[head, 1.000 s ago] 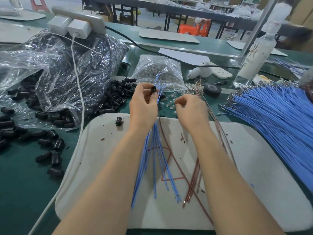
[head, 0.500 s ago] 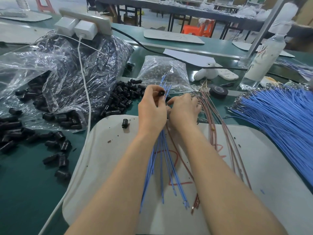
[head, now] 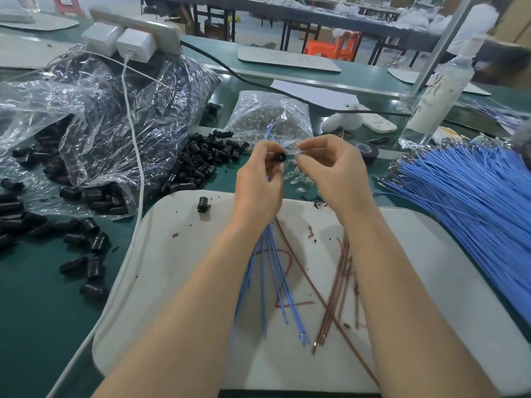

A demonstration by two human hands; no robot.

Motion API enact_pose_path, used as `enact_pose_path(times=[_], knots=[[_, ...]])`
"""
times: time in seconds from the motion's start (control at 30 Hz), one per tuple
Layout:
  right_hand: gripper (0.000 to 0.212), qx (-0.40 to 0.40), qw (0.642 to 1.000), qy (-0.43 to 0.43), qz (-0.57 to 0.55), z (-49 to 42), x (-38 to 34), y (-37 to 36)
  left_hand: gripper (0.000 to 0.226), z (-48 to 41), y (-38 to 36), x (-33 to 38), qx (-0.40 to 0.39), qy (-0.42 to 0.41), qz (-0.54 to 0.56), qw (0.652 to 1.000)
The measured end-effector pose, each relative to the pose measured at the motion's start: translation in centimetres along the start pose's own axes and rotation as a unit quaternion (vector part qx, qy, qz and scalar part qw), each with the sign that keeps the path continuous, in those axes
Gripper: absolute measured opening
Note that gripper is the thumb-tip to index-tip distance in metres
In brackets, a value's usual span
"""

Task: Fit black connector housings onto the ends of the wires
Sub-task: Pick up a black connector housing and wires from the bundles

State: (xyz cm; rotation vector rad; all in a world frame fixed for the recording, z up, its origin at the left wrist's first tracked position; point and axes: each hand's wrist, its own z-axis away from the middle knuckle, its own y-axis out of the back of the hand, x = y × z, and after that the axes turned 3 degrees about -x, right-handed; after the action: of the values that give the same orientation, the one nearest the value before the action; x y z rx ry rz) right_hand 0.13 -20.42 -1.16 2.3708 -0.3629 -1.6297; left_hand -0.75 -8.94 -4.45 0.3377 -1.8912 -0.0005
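Observation:
My left hand (head: 258, 182) pinches a small black connector housing (head: 279, 158) at its fingertips and also grips a bundle of blue wires (head: 273, 268) that hangs down over the white mat (head: 178, 282). My right hand (head: 330, 168) is just right of the housing, its thumb and forefinger pinched on a small clear piece beside it. Brown wires (head: 339, 285) lie on the mat below my right arm. A single black housing (head: 203, 203) sits at the mat's far left edge.
A heap of loose black housings (head: 198, 165) and a clear plastic bag (head: 115, 110) of them lie at left. A big fan of blue wires (head: 474, 205) fills the right. A bag of clear parts (head: 267, 116), black tape roll (head: 366, 152), spray bottle (head: 436, 101) and white cable (head: 138, 173) stand behind.
My right hand has let go of the brown wires, which now lie on the mat, and has come up level with the housing. The left hand stays on the housing and blue bundle.

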Motion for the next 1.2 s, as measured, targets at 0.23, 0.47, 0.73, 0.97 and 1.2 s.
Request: enact_pose_path(times=[0.23,0.47,0.73,0.97,1.2], knots=[[0.013,0.037,0.995,0.018,0.090,1.4,1.2,0.1,0.023,0.5,-0.2,0.0,-0.047,-0.045,-0.040,0.997],[0.011,0.038,0.993,0.019,0.114,1.5,1.4,-0.1,0.020,0.5,-0.3,-0.1,-0.048,-0.055,-0.066,0.995],[0.009,0.048,0.990,0.050,0.125,1.6,1.4,-0.5,0.021,0.7,-0.2,-0.1,-0.051,-0.071,-0.133,0.987],[0.012,0.055,0.994,0.045,0.086,1.6,1.3,-0.7,0.011,0.4,0.2,-0.3,-0.002,-0.082,-0.190,0.978],[0.018,0.043,0.996,0.020,0.078,1.6,1.4,-0.6,0.012,0.6,0.2,0.3,0.005,-0.102,-0.171,0.980]])
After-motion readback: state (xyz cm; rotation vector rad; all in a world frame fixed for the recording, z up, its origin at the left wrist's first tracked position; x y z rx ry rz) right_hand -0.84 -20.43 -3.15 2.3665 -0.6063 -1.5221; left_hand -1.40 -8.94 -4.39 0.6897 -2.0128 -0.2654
